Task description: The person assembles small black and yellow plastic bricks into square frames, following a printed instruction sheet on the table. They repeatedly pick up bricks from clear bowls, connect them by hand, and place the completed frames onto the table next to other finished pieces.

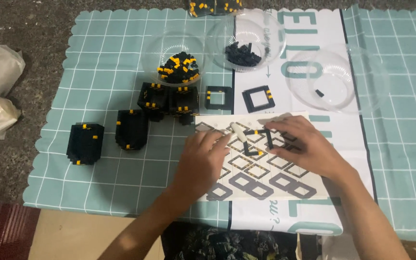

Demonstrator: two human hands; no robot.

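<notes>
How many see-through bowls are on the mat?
3. One bowl of black and yellow bricks sits upper middle, one bowl of black bricks is beside it, and a nearly empty bowl is on the right. More may lie beyond the top edge.

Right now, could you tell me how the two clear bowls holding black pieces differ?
The left bowl is heaped with black-and-yellow bricks; the middle bowl holds a smaller pile of all-black bricks. The left bowl sits on the teal checked mat, the middle bowl partly on the white sheet. Both are clear, round plastic.
</notes>
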